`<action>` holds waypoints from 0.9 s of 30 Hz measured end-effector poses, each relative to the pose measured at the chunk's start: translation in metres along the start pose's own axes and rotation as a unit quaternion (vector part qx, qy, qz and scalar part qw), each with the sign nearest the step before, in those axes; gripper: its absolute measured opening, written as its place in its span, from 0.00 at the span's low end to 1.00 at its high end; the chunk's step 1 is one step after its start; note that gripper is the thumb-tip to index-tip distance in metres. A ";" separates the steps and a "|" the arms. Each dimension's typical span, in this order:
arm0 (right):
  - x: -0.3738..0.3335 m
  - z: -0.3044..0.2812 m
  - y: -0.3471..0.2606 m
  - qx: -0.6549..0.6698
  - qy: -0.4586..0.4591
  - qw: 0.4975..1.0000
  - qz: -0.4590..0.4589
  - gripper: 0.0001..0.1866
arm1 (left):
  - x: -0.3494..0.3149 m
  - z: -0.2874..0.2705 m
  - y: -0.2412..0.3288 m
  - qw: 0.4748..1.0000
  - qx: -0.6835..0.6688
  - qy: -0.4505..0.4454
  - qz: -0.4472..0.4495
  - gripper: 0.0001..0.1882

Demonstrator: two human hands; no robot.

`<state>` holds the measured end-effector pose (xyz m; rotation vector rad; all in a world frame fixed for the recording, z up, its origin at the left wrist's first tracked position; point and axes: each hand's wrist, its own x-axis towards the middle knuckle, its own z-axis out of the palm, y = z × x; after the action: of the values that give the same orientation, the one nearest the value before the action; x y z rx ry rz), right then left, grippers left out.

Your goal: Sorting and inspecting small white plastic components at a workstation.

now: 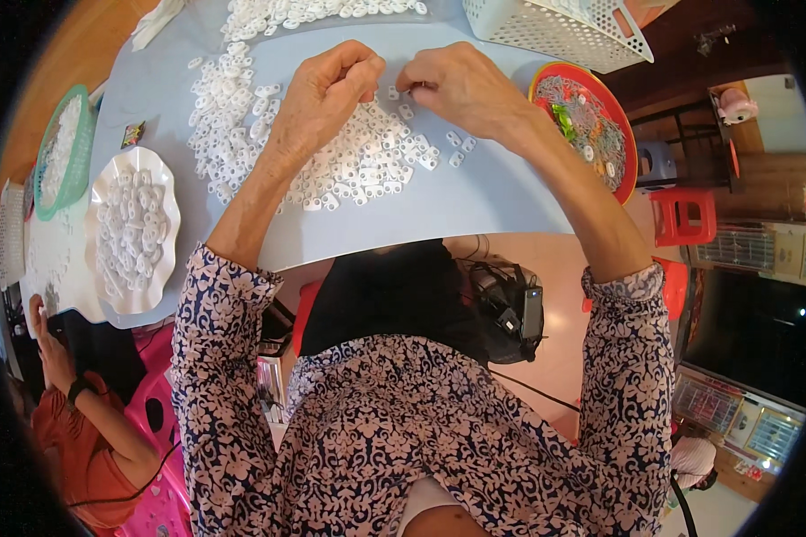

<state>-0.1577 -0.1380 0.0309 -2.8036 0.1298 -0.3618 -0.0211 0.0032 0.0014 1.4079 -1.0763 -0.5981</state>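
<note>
Many small white plastic pieces with dark holes are spread in a loose layer over the pale blue table. My left hand hovers over the far part of this layer, its thumb and fingers pinched together. To its right, my right hand has its fingers curled inward, the fingertips beside a few of the white pieces. Whatever either hand grips is too small or hidden to make out. Between the hands is a narrow gap. A few separate white pieces lie nearer me, below the right hand.
A red bowl with grey strands stands beside my right forearm, a white perforated basket behind it. At left are a scalloped white dish of white pieces, a green basket and a small wrapper. Another person's hand shows lower left.
</note>
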 end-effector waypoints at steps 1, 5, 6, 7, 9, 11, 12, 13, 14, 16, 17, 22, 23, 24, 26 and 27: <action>0.001 0.002 0.001 0.001 0.000 1.000 -0.002 0.06 | 0.001 -0.001 0.000 1.000 0.001 0.001 0.000 0.14; 0.004 0.006 0.003 0.009 -0.027 1.000 -0.008 0.06 | 0.001 0.000 0.003 1.000 0.007 0.009 -0.009 0.14; 0.004 0.006 0.003 0.009 -0.034 0.999 -0.002 0.06 | 0.001 0.000 0.004 1.000 0.001 0.014 -0.009 0.13; 0.005 0.006 0.004 0.009 -0.035 0.999 -0.002 0.06 | 0.001 0.000 0.004 1.000 0.001 0.014 -0.010 0.13; 0.007 0.007 0.007 -0.020 -0.041 0.999 -0.011 0.06 | 0.001 -0.001 0.005 1.000 0.015 0.012 -0.008 0.13; 0.008 0.007 0.007 -0.028 -0.046 0.998 -0.023 0.06 | 0.001 -0.003 0.004 1.000 0.020 0.015 -0.008 0.13; 0.009 0.007 0.007 -0.037 -0.051 0.997 -0.035 0.06 | 0.000 -0.004 0.004 1.000 0.025 0.017 -0.006 0.13; 0.009 0.006 0.006 -0.039 -0.050 0.997 -0.033 0.06 | 0.001 -0.004 0.006 1.000 0.024 0.015 -0.005 0.13; 0.010 0.005 0.005 -0.093 -0.073 0.992 -0.043 0.05 | 0.001 -0.004 0.007 0.999 0.031 0.003 -0.019 0.14; 0.011 0.004 0.001 -0.146 -0.096 0.983 -0.054 0.04 | 0.001 -0.004 0.006 0.999 0.040 -0.008 -0.035 0.14; 0.012 0.004 -0.003 -0.175 -0.096 0.977 -0.074 0.04 | 0.001 -0.004 0.003 0.999 0.029 0.004 -0.018 0.14; 0.011 0.010 0.003 -0.178 -0.079 0.978 -0.077 0.04 | 0.002 -0.002 0.000 1.000 0.016 0.009 0.013 0.13; 0.011 0.011 0.005 -0.157 -0.066 0.983 -0.073 0.04 | 0.002 -0.001 0.000 1.000 0.018 0.008 0.010 0.13; 0.010 0.011 0.008 -0.136 -0.052 0.987 -0.068 0.04 | 0.003 0.000 0.000 1.000 0.020 0.006 0.008 0.13; 0.008 0.008 0.006 -0.092 -0.012 0.994 -0.059 0.03 | 0.002 -0.002 0.001 0.999 0.031 0.010 0.005 0.13; 0.007 0.006 0.005 -0.048 0.027 0.997 -0.048 0.03 | 0.001 -0.003 0.002 0.999 0.040 0.012 0.003 0.12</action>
<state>-0.1498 -0.1422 0.0253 -2.9037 0.0258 -0.4646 -0.0187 0.0039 0.0043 1.4778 -1.0942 -0.5371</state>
